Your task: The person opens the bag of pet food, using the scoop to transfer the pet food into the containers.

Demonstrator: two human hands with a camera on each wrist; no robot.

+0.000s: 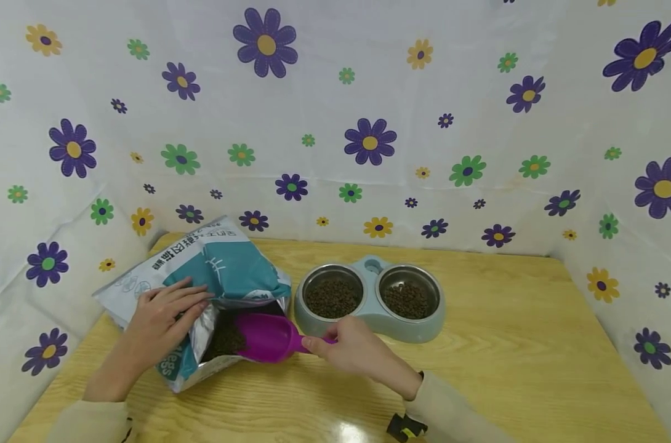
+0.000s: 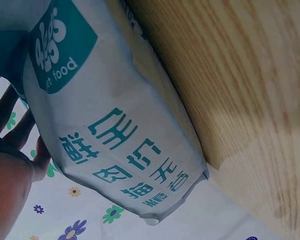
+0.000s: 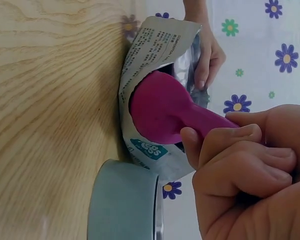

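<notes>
A pet food bag [image 1: 241,264], white and teal with a silvery lining, lies on its side with its mouth facing right. My left hand [image 1: 164,314] holds the upper edge of that mouth, fingers over the rim; in the left wrist view, the fingers [image 2: 20,130] show beside the bag's printed side. My right hand [image 1: 354,347] grips the handle of a magenta scoop [image 1: 269,337]. The scoop's front end is inside the bag mouth, against brown kibble [image 1: 225,338]. In the right wrist view, curled fingers wrap the handle and the scoop's rounded back [image 3: 160,107] faces the camera.
Right of the bag stands a blue-grey double feeder [image 1: 418,332] with two metal bowls, each containing brown kibble [image 1: 332,298]. A black strap [image 1: 406,426] hangs at the right sleeve. Flower-patterned white cloth [image 1: 324,104] encloses the wooden table [image 1: 513,344] at the back and sides.
</notes>
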